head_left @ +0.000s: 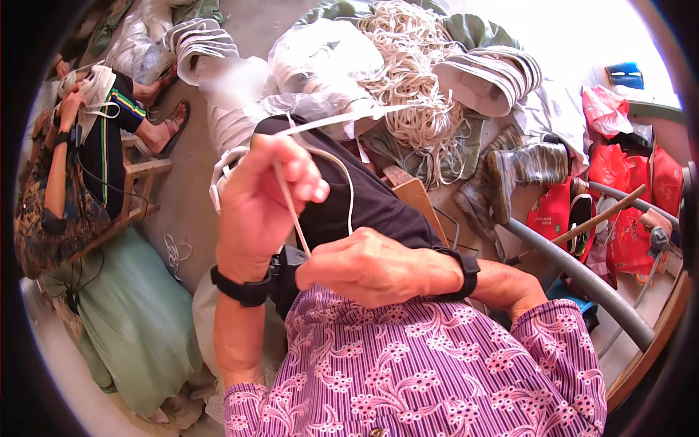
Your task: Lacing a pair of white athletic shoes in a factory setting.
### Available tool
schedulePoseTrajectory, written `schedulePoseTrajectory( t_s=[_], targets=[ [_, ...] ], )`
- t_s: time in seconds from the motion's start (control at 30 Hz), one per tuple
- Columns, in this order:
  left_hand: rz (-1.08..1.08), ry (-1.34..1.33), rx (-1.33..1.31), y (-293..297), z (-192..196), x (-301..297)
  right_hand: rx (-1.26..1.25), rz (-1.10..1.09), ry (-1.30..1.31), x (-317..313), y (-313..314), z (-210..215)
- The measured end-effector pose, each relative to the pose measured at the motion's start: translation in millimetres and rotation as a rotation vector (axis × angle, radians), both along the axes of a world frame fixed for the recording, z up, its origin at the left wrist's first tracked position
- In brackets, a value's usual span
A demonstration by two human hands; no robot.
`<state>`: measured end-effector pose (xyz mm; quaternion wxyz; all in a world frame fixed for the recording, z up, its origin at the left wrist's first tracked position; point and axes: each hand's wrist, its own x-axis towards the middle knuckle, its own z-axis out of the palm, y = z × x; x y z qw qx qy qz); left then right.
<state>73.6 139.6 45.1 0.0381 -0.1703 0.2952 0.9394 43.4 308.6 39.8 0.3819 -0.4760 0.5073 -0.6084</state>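
A narrow white lace [291, 207] runs taut between my two hands in front of my lap. My left hand [266, 197] is raised, its fingers curled around the lace and slightly blurred. One length of lace stretches from that hand off to the right, over my dark trousers. Lower down, my right hand [371, 266] is closed in a pinch on the lower part of the lace. Another loop of lace [351, 186] hangs over my thigh. Just left of my left hand, a white piece [222, 175] shows in part; most of it is hidden.
Beyond my knees lies a heap of white laces [408, 44], beside stacked white curved pieces [499, 76] and plastic bags [328, 54]. Patterned boots [531, 175], red bags [622, 175] and a grey metal tube [582, 284] are on the right. A co-worker [65, 175] sits at left.
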Motion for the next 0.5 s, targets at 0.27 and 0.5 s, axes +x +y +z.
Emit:
schedulePoseTrajectory(
  t_s=[0.27, 0.5],
  targets=[
    [0.444, 0.461, 0.145, -56, 62, 39, 0.017, 0.09, 0.118, -15, 41, 11],
    [0.575, 0.719, -0.008, -114, 99, 97, 0.655, -0.162, 0.473, -30, 131, -76]
  ],
)
